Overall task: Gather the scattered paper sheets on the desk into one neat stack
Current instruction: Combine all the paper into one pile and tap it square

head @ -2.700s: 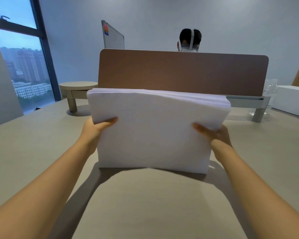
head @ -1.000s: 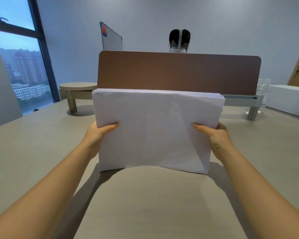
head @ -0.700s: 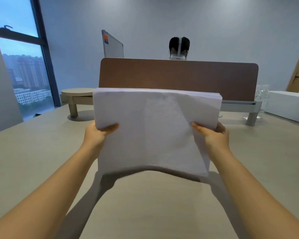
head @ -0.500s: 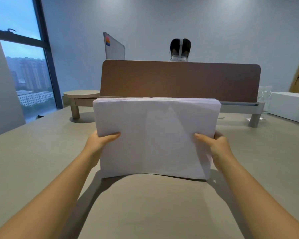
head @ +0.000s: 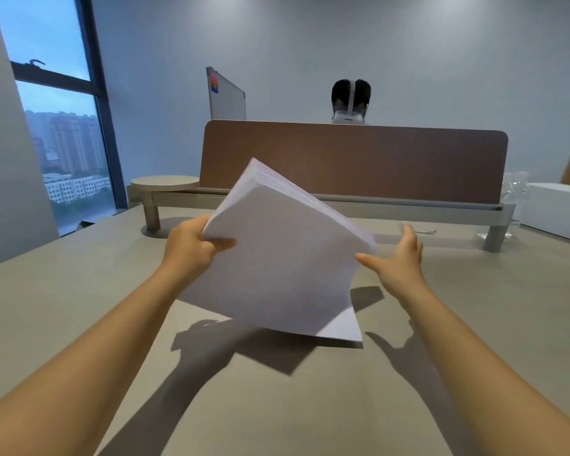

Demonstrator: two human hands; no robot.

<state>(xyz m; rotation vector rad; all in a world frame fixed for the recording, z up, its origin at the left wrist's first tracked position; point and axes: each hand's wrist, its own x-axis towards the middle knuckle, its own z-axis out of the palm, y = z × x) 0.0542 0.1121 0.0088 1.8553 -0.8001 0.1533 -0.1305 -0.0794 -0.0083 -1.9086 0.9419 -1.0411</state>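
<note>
The left hand (head: 191, 246) grips the tilted paper stack (head: 287, 258) above the table (head: 63, 291); the right hand (head: 400, 261), beside the stack, has straight fingers.

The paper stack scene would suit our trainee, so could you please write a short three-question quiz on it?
1. True or false: both hands grip the stack.
2. Which hand is open beside the stack? A) left hand B) right hand
3. Fill in: the stack is tilted and held above the ____.

Key:
1. False. Only the left hand grips it, at its left edge; the right hand's fingers are straight, with no grip on it.
2. B.
3. Desk. The stack's shadow falls on the desk below it, and its lowest corner looks just clear of the surface.
</note>
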